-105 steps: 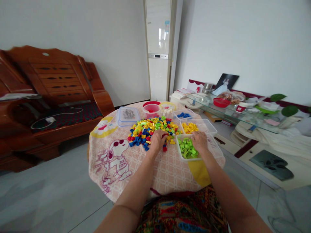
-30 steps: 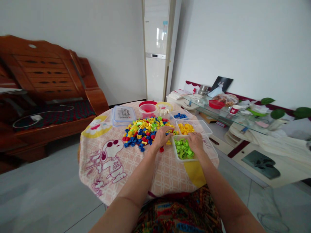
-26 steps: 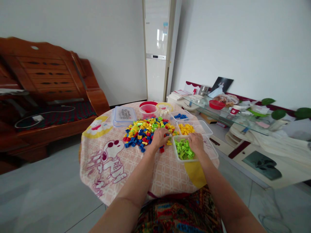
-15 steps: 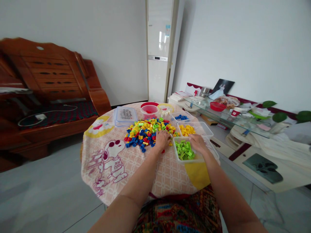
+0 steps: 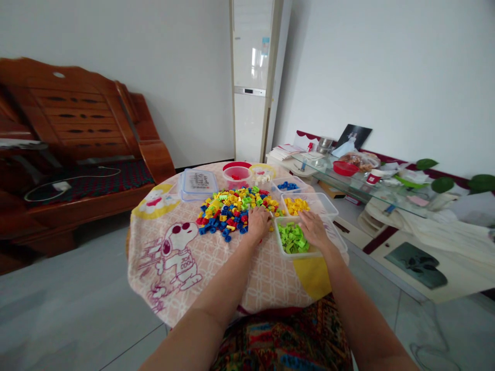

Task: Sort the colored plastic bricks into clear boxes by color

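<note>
A pile of small mixed-colour bricks point(image 5: 232, 207) lies in the middle of a round table under a pink cartoon-dog cloth point(image 5: 181, 252). My left hand point(image 5: 258, 221) rests on the pile's near right edge, fingers curled down onto bricks; what they hold is hidden. My right hand point(image 5: 314, 229) lies over a clear tub of green bricks point(image 5: 294, 239), fingers bent down into it. Behind that tub stand a clear tub of yellow bricks point(image 5: 297, 205) and a tub of blue bricks point(image 5: 286, 184).
At the table's back are a clear lid point(image 5: 198, 183), a red round tub point(image 5: 236, 175) and a yellow-rimmed tub point(image 5: 264, 173). A wooden sofa point(image 5: 77, 149) is at left, a white floor air conditioner point(image 5: 251, 77) behind, a cluttered glass low table point(image 5: 363, 180) at right.
My left hand shifted about the right edge of the pile, ending slightly nearer me. My right hand stayed over the green tub. The camera swayed a little.
</note>
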A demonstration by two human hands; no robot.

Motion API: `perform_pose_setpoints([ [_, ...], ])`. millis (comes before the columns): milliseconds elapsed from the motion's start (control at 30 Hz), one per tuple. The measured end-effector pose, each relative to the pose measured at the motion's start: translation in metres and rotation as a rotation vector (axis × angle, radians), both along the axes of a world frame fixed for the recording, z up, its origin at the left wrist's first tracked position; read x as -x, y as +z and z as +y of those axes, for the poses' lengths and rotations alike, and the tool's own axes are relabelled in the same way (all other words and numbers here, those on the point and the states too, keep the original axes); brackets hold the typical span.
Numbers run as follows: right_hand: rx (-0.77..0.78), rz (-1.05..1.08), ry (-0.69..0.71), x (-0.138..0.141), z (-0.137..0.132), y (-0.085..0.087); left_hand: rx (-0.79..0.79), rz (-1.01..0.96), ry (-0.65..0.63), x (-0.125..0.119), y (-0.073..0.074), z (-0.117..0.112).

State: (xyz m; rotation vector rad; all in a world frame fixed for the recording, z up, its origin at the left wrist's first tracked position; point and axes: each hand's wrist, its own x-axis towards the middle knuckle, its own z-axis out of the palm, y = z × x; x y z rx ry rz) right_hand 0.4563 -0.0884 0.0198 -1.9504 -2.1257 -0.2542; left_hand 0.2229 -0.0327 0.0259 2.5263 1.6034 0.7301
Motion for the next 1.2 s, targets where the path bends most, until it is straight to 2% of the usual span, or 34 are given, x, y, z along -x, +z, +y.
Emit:
perform_pose_setpoints([
  [400, -0.005, -0.005, 0.021, -0.002, 0.0, 0.0, 0.001, -0.008, -0.001, -0.004, 0.0, -0.003],
  [500, 0.009, -0.003, 0.022, -0.001, -0.001, 0.002, -0.024, -0.09, 0.033, -0.003, 0.001, -0.004],
  [600, 0.03, -0.006, 0.008, 0.0, -0.001, 0.004, -0.091, -0.259, 0.053, 0.0, 0.006, -0.004],
  [667, 0.033, -0.007, 0.006, 0.0, -0.002, 0.004, -0.143, -0.365, -0.036, -0.001, 0.009, -0.005],
  [733, 0.026, -0.008, 0.009, 0.0, -0.002, 0.004, -0.165, -0.419, -0.189, -0.004, 0.011, -0.007],
  [833, 0.015, -0.01, 0.005, 0.0, -0.002, 0.003, -0.134, -0.403, -0.4, -0.011, 0.009, -0.012],
  [900, 0.014, -0.014, 0.002, -0.001, -0.002, 0.003, -0.117, -0.382, -0.465, -0.014, 0.007, -0.013],
  [933, 0.015, -0.016, 0.004, -0.001, -0.002, 0.002, -0.115, -0.384, -0.458, -0.014, 0.007, -0.013],
  [1000, 0.015, -0.017, 0.013, -0.002, -0.002, 0.002, -0.122, -0.407, -0.361, -0.009, 0.006, -0.008],
  [1200, 0.01, -0.008, 0.005, 0.0, -0.003, 0.002, -0.188, -0.403, 0.217, 0.035, 0.011, 0.015],
])
